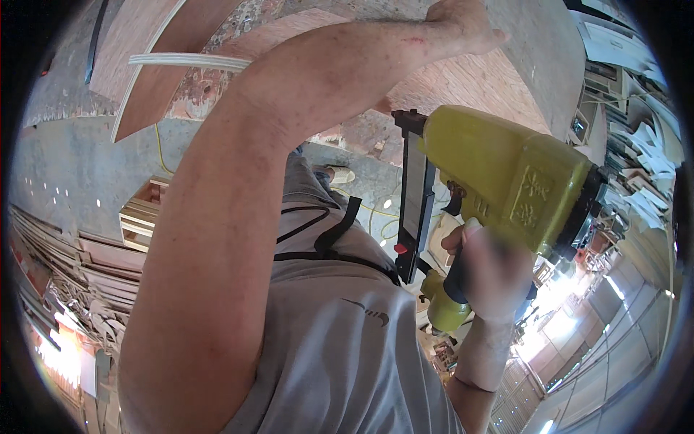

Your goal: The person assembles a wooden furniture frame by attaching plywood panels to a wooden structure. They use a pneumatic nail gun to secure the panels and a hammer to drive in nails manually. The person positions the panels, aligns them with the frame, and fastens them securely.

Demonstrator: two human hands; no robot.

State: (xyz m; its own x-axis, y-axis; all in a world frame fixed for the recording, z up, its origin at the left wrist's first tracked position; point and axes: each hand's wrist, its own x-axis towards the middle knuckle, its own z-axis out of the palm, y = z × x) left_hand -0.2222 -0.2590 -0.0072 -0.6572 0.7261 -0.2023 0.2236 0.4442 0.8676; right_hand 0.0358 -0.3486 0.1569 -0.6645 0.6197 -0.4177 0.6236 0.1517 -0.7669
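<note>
A yellow-green nail gun (499, 159) with a black magazine is raised at the right, its nose toward the upper left. My right hand (495, 271) is wrapped round its black grip; part of that hand is blurred. Across the picture, my left arm reaches to the top, where my left hand (463, 27) is over a light plywood sheet (473, 90). Its thumb points right, while the other fingers are hidden, so I cannot tell whether it grips the sheet. The nail gun's nose is close to this sheet's near edge.
At the upper left, a plywood panel (155, 90) stands beside a pale strip of ply (191, 60). A wooden crate (144, 217) and stacked boards (108, 264) are at the left. A yellow hose (160, 148) runs over the floor. Scrap pieces (643, 145) pile up at the right.
</note>
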